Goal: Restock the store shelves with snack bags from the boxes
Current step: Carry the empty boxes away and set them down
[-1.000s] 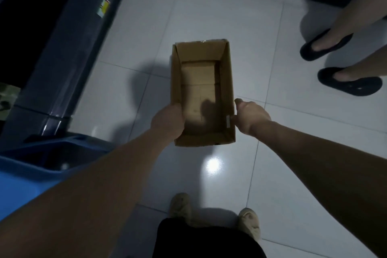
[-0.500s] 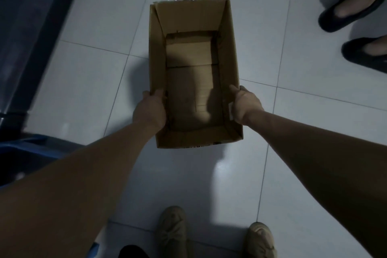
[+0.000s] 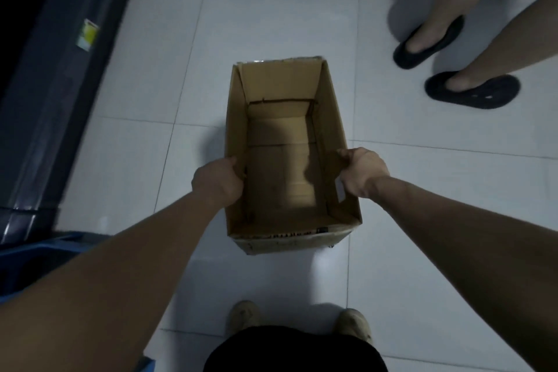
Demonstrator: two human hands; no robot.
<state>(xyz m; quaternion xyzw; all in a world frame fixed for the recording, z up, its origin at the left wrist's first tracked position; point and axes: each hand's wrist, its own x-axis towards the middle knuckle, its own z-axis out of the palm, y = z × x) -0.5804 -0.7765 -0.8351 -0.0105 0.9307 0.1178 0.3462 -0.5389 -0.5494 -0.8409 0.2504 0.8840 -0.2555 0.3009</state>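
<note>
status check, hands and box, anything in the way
Left hand and right hand each grip a side wall of the box. Box open and empty. Someone's feet ahead on the right.

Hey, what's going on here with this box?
A person is gripping an open cardboard box by its two long walls, left hand on the left wall, right hand on the right, over a white tiled floor. The box is empty inside: no snack bags show. Someone else in dark slippers stands off to the right, and a blue bin sits at the lower left.
</note>
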